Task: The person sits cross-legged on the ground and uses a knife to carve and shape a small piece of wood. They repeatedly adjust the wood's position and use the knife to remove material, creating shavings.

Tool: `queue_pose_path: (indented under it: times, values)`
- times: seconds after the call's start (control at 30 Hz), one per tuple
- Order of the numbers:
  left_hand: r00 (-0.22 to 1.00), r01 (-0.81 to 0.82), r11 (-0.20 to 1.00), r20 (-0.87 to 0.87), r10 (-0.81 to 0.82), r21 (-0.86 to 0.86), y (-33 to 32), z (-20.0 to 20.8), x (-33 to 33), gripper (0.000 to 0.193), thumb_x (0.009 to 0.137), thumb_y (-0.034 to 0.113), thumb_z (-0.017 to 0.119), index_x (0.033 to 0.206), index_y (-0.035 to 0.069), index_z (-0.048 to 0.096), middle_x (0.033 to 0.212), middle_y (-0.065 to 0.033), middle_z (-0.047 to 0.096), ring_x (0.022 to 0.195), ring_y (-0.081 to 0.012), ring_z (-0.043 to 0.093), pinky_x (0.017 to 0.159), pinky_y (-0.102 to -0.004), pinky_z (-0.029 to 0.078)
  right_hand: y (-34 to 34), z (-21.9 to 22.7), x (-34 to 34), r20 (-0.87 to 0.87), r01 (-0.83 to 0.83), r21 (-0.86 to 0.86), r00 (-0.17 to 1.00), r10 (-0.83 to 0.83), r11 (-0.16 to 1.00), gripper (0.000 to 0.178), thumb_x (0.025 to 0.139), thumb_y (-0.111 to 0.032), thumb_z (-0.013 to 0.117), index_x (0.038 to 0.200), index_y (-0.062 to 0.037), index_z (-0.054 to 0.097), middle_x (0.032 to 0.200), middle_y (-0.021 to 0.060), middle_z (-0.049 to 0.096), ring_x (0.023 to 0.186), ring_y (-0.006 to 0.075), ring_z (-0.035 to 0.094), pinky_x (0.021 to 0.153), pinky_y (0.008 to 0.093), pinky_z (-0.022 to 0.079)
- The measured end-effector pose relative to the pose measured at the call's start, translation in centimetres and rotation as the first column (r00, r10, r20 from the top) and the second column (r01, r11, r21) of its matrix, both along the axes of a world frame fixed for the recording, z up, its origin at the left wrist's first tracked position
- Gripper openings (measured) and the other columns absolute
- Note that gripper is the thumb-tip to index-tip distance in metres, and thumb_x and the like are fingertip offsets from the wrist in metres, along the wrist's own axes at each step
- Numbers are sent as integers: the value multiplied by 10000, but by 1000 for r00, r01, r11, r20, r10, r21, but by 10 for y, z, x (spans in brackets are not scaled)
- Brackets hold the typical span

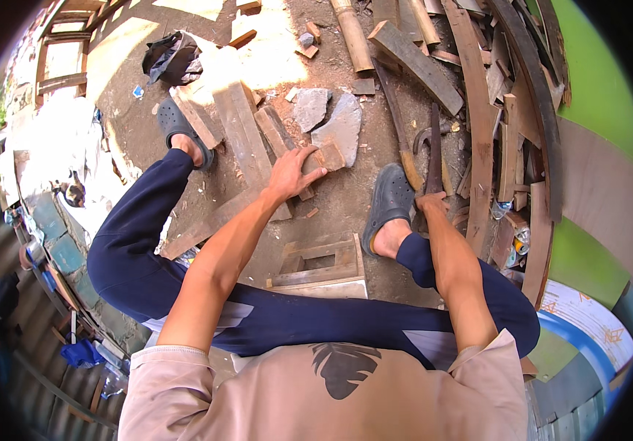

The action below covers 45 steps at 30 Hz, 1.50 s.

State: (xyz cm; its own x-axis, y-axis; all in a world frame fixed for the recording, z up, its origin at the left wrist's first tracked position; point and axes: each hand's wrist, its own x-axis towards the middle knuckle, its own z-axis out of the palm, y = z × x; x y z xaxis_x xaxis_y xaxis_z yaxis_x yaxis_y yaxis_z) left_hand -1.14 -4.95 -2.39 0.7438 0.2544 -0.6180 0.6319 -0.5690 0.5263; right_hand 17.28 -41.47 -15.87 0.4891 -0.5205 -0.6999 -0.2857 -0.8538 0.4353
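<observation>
My left hand (pixel 291 174) reaches forward, its thumb and fingers closed on the near end of a short wooden block (pixel 329 156). Under and beside that hand lie a narrow wooden piece (pixel 275 128) and a longer board (pixel 243 128). Just beyond the block are two flat grey slabs (pixel 343 126), which look like broken concrete. Down by my right shoe, my right hand (pixel 432 201) is wrapped round the lower end of a long dark machete-like tool (pixel 435 140). Next to it lie a machete with a wooden handle (pixel 410 170) and a curved metal claw (pixel 420 137), partly hidden.
A wooden frame (pixel 320 262) lies between my legs. Planks and scraps (pixel 478 125) pile up on the right beside a green wall (pixel 607 95). Bamboo (pixel 352 33) and a thick beam (pixel 416 66) lie ahead. A black bag (pixel 173 57) sits at the far left.
</observation>
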Motion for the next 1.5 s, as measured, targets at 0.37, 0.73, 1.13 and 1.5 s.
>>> queue_pose_path:
  times: [0.37, 0.73, 1.13, 1.5]
  values:
    - [986, -99, 960, 158, 59, 262, 11, 4, -3, 621, 957, 569, 627, 1302, 52, 619, 1235, -183, 660, 1201, -368, 602, 1001, -492, 469, 8, 105, 33, 35, -336, 228, 941, 337, 914, 483, 930, -330, 597, 1322, -54, 654, 1382, 188, 650, 1294, 366, 617, 1081, 486, 502]
    - [968, 219, 934, 60, -245, 281, 20, -12, -50, 875, 810, 458, 828, 1495, 83, 433, 1292, -204, 595, 1234, -383, 575, 1010, -510, 505, 90, 227, 71, 539, -918, 60, 359, 762, 391, 321, 1033, -254, 440, 1196, -30, 602, 1027, 264, 723, 932, 439, 732, 799, 558, 578]
    - [947, 96, 986, 292, -132, 134, 84, -20, -58, 748, 926, 421, 722, 1529, 59, 464, 1427, -171, 583, 1244, -395, 594, 1079, -472, 488, 228, 367, 3, 467, -851, 274, 525, 711, 448, 410, 983, -258, 632, 1250, 40, 541, 1020, 283, 717, 907, 378, 732, 775, 490, 574]
    - [956, 17, 936, 269, -119, 353, 58, -31, -65, 685, 997, 469, 584, 1542, 80, 438, 1512, -150, 518, 1367, -358, 511, 1137, -456, 421, 193, 385, -54, -94, 116, 971, 989, -112, 211, 493, 888, 34, 659, 1365, 102, 557, 973, 116, 687, 714, 150, 647, 682, 296, 557]
